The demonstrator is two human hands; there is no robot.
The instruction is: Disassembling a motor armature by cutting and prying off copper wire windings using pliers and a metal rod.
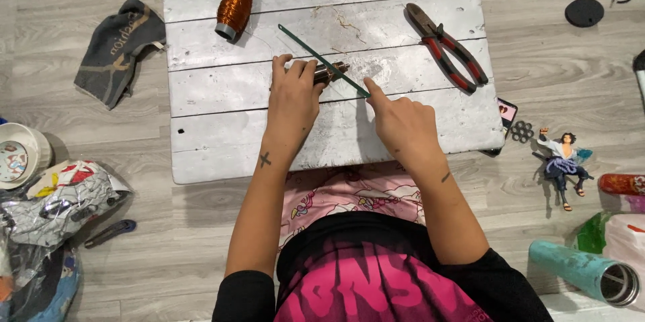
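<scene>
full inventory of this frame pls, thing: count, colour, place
board: 1, whitewashed planks, on grey floor
wire spool: 1, copper, board top left
pliers: 1, red-black handles, board right
thin rod: 1, green, board centre
small cylinder: 1, dark metallic, under left hand
cloth: 1, grey, floor left
bowl: 1, white, far left
figurine: 1, floor right
tumbler: 1, teal, lower right
disc: 1, black, top right
left hand: grip on cylinder
right hand: fingertip on rod end
</scene>
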